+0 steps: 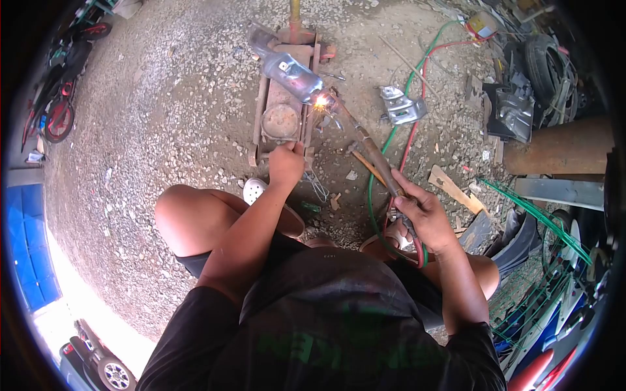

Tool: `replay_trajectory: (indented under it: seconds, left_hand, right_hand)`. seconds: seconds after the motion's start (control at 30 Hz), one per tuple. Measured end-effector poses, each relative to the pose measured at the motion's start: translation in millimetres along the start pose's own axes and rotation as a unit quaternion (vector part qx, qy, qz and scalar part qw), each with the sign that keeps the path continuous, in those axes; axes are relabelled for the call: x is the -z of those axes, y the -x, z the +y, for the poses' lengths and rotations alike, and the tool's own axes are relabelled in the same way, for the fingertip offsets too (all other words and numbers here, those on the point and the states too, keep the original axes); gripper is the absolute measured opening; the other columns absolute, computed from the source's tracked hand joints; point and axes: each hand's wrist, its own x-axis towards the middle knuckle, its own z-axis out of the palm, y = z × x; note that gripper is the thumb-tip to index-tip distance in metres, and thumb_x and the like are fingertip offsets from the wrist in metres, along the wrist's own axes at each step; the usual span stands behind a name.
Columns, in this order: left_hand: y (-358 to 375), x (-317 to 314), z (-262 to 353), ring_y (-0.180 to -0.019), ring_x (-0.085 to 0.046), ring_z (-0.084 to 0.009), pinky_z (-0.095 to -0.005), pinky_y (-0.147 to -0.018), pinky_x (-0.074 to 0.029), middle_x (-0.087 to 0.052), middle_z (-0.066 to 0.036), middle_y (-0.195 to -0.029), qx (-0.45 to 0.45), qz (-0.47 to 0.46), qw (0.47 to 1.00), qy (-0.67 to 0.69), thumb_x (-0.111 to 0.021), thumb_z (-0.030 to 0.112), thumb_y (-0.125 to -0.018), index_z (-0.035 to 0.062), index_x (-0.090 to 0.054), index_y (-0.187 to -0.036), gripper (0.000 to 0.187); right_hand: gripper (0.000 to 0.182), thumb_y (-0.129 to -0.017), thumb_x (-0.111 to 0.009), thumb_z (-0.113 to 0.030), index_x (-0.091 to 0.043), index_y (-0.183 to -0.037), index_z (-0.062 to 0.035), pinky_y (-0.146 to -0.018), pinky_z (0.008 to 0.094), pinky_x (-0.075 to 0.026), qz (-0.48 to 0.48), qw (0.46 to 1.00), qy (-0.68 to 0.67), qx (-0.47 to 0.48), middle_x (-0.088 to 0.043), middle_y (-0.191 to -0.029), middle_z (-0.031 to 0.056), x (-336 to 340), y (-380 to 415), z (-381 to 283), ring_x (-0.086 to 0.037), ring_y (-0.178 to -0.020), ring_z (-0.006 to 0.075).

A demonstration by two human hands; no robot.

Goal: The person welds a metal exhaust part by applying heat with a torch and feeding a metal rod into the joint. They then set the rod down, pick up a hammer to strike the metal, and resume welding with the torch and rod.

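Note:
My right hand (424, 212) is wrapped round the handle of a long gas torch (373, 150), which slants up and left. At its tip a bright flame with sparks (321, 100) meets the lower end of a rounded metal exhaust can (293, 77). That can lies tilted across a rusty floor jack (282, 122). My left hand (287, 164) is closed in a pinch at the jack's near end, below the flame. Whatever is between its fingers is too thin to make out. Green and red hoses (420, 257) join the torch's rear end.
A bent metal shield (402, 105) and a hammer (368, 166) lie right of the jack on gravel. The hoses trail across to a container (481, 26). Tyres (544, 62), a large rusty cylinder (561, 148) and scrap crowd the right side. Bicycles (60, 117) stand far left.

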Motion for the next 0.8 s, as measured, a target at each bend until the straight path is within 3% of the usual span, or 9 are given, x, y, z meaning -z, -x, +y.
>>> replay_trajectory:
  seconds: [0.63, 0.73, 0.8]
  left_hand:
    - [-1, 1, 2, -0.066, -0.081, -0.0254, -0.0405, -0.064, -0.059, -0.076, -0.015, -0.069, 0.007, -0.006, 1.0, -0.001, -0.065, 0.029, -0.111, -0.0004, -0.076, -0.095, 0.035]
    - [-6, -1, -1, -0.067, -0.081, -0.0252, -0.0417, -0.066, -0.06, -0.077, -0.017, -0.073, 0.012, 0.009, 0.999, 0.034, -0.066, 0.029, -0.11, -0.0008, -0.076, -0.095, 0.035]
    - [-10, -1, -5, -0.069, -0.081, -0.0303, -0.0457, -0.07, -0.061, -0.078, -0.022, -0.078, 0.02, 0.018, 0.999, 0.029, -0.068, 0.03, -0.108, -0.0018, -0.077, -0.095, 0.035]
  right_hand:
    - [0.059, -0.113, -0.064, -0.011, -0.048, -0.17, -0.0107, -0.047, 0.0261, -0.043, 0.0, 1.0, 0.001, 0.002, -0.058, -0.082, -0.0021, 1, 2, -2, -0.057, -0.054, 0.0094]
    - [0.058, -0.113, -0.064, -0.01, -0.05, -0.169, -0.0112, -0.046, 0.0262, -0.044, 0.011, 1.0, -0.011, 0.01, -0.061, -0.084, -0.0003, 4, 4, -6, -0.058, -0.053, 0.0101]
    - [0.057, -0.113, -0.062, -0.01, -0.05, -0.168, -0.0099, -0.046, 0.0272, -0.049, 0.015, 0.999, -0.037, 0.009, -0.067, -0.086, 0.0012, 12, 6, -12, -0.06, -0.054, 0.0106]
